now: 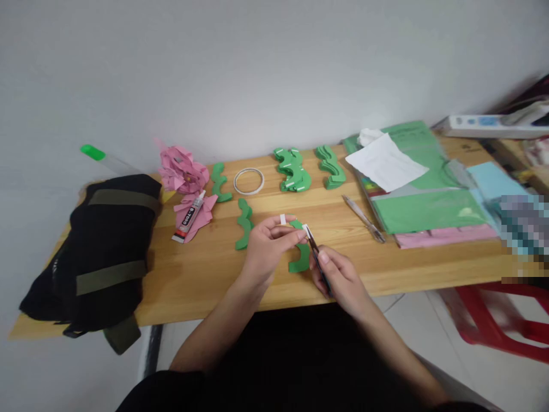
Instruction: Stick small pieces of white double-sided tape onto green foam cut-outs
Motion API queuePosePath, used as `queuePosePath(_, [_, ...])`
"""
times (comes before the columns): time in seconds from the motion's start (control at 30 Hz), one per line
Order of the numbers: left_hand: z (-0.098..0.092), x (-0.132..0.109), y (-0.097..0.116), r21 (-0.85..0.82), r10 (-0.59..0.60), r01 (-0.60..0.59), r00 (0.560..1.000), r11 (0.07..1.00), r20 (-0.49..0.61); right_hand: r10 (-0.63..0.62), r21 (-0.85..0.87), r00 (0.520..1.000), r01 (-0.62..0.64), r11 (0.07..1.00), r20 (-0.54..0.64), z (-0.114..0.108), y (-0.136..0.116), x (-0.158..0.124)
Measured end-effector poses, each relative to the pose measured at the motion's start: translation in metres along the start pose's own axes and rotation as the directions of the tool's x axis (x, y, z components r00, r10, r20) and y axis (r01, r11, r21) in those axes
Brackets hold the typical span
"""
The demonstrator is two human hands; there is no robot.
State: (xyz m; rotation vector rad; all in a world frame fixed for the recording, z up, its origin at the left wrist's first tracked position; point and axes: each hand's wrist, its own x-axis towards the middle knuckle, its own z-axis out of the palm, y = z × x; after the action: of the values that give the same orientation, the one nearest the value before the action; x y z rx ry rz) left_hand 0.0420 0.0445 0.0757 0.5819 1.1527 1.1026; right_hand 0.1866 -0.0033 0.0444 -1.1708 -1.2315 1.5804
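My left hand is closed, thumb and fingers pinched at a small white strip that looks like tape. Another short white piece clings to a finger of that hand. In my right hand is a slim dark pair of tweezers, its tips meeting the white strip by my left thumb. Just beneath both hands lies a wavy green paper piece, partly covered by the left fingers. Left of it rests another wavy green piece.
Along the back are a tape roll, a stack of green pieces with white strips, and a second green stack. Pink paper, a glue tube and a black bag occupy the left; a pen and green packets, the right.
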Motion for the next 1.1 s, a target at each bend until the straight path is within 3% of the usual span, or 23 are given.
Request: queuePosePath(1.1, [-0.0040,0.0010,-0.0001,0.066,-0.007,0.003,0.998,0.998,0.067,0.029,0.004,0.999,-0.029,1.000,0.014,-0.0067,-0.0058,0.0014])
